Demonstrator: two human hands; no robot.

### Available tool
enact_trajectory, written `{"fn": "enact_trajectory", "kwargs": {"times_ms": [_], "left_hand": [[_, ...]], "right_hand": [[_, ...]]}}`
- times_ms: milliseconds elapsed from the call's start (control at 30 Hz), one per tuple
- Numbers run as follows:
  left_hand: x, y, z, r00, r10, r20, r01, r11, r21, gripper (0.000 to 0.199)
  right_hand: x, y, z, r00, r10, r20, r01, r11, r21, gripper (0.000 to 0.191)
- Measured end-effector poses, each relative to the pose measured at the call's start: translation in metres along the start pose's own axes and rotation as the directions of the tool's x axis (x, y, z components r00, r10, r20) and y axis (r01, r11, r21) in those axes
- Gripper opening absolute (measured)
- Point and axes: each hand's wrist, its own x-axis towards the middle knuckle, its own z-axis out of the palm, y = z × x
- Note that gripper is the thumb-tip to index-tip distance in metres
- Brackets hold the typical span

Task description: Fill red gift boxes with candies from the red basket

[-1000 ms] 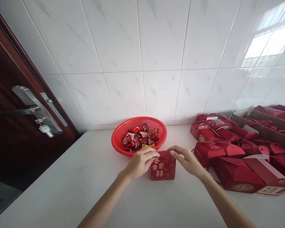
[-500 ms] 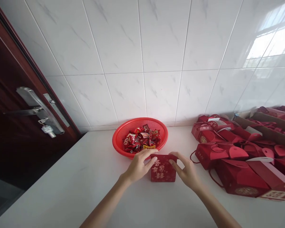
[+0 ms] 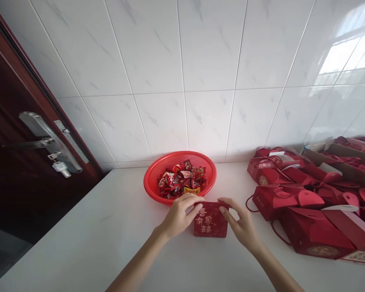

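A small dark red box (image 3: 211,223) with pale gold Chinese characters on its front stands upright on the white tabletop (image 3: 109,243). My left hand (image 3: 181,215) pinches its top left corner, thumb on the front and fingers behind. At the top right corner, my right hand (image 3: 239,219) grips it the same way. The box's back and whatever is inside are hidden. Just behind the left hand sits a red plastic basket (image 3: 149,182) holding several wrapped candies (image 3: 182,176), one of them in a yellow wrapper.
Many red gift boxes (image 3: 316,231) with cord handles crowd the table's right side. Behind them is an open cardboard carton (image 3: 351,170) with more red pieces. A white tiled wall (image 3: 158,81) backs the table. A dark door with a metal handle (image 3: 48,142) is at the left.
Both hands keep their hold on the box's top corners. The view has shifted slightly, so the hands and box appear a little lower in it.
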Motion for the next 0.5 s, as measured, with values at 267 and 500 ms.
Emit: {"fn": "enact_trajectory", "kwargs": {"times_ms": [267, 500], "left_hand": [[-0.005, 0.000, 0.001, 1.000, 0.015, 0.005, -0.015, 1.000, -0.005, 0.020], [-0.025, 0.007, 0.009, 0.999, -0.040, -0.021, 0.039, 0.997, -0.065, 0.058]], "right_hand": [[-0.003, -0.007, -0.004, 0.995, -0.067, 0.076, 0.071, 0.996, -0.047, 0.032], [-0.006, -0.021, -0.029, 0.999, -0.049, -0.004, 0.049, 0.997, -0.067, 0.033]]}}
